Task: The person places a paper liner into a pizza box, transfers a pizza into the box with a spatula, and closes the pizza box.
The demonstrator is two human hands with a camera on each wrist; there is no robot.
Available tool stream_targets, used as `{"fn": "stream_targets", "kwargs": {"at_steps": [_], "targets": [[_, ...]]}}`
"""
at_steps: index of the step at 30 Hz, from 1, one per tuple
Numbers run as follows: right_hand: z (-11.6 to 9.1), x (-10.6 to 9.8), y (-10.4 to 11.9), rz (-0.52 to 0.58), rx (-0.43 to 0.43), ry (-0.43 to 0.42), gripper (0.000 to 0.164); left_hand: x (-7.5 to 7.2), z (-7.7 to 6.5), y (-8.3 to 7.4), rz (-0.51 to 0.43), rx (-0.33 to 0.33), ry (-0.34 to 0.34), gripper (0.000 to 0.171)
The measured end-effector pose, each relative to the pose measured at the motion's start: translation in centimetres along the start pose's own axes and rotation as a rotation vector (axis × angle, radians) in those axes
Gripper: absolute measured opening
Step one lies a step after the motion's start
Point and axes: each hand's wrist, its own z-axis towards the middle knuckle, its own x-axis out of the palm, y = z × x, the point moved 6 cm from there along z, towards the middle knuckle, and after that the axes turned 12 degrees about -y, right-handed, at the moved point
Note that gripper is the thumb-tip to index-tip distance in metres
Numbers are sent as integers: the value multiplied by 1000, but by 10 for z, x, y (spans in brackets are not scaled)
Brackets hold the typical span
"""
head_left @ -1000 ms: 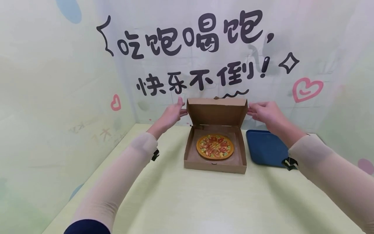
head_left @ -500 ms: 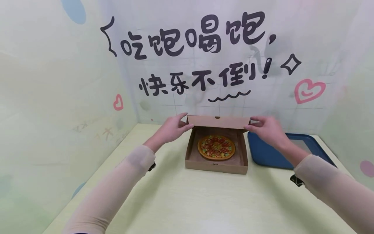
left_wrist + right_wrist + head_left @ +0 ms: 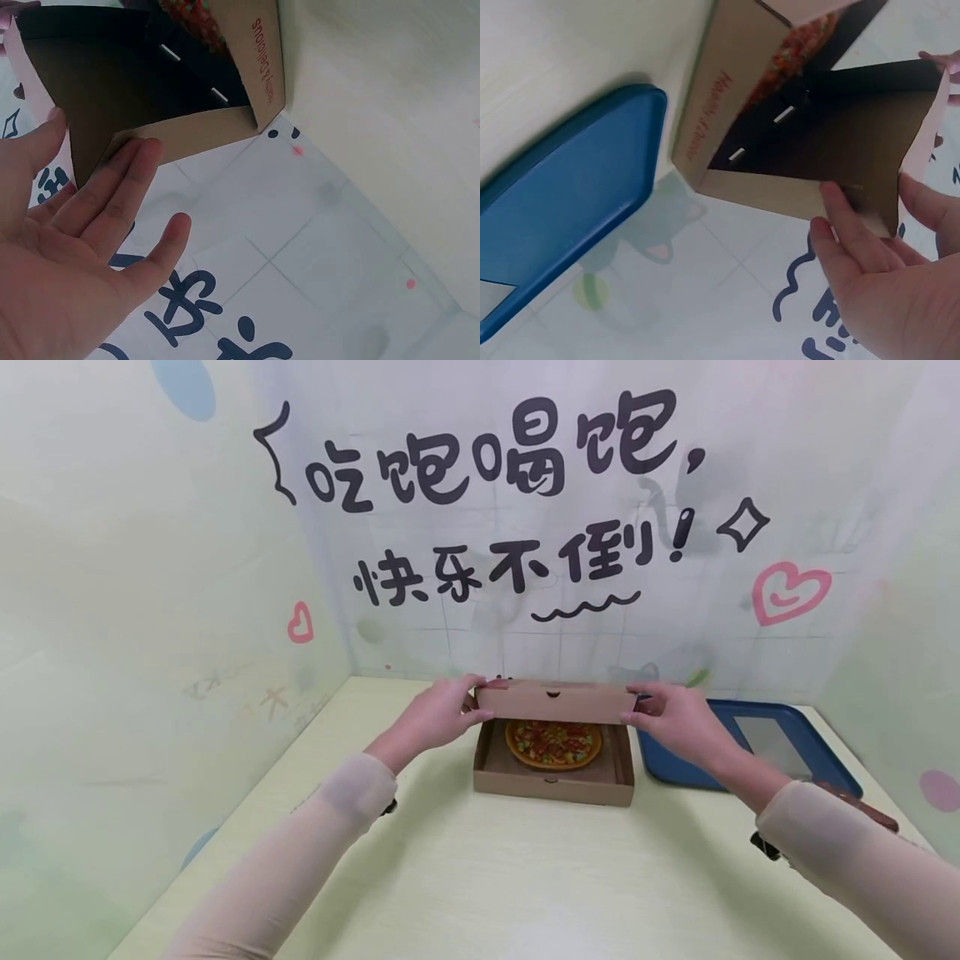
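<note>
A brown cardboard pizza box (image 3: 551, 790) stands on the table, its lid (image 3: 553, 703) partly lowered. Inside lies a round pizza (image 3: 553, 747) with red, green and yellow toppings; the lid hides its back part. My left hand (image 3: 433, 714) grips the lid's left front corner, thumb on the front flap and fingers at the side flap (image 3: 195, 139). At the opposite corner my right hand (image 3: 678, 718) holds the lid the same way, with fingers against the side flap (image 3: 769, 195) in the right wrist view.
To the right of the box lies a blue tray (image 3: 671, 768). A flat grey rectangular piece (image 3: 772, 745) rests on it, and a brown handle (image 3: 873, 814) shows partly behind the right forearm. A printed wall (image 3: 450, 643) closes off the table's back.
The lid has swung from nearly upright down towards the box, with both hands lowering along with it. More of the tray and the grey piece shows now. The box base has stayed put.
</note>
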Motion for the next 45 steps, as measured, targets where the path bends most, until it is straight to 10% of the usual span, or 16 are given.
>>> {"fn": "stream_targets", "kwargs": {"at_steps": [22, 36, 45], "targets": [[-34, 45, -19, -107, -120, 28, 44, 41, -27, -6, 386, 174, 40, 43], [-41, 49, -19, -337, -170, -8, 49, 49, -38, -5, 456, 209, 5, 35], [-50, 53, 8, -358, -317, -6, 67, 51, -49, -28, 384, 268, 21, 79]]}}
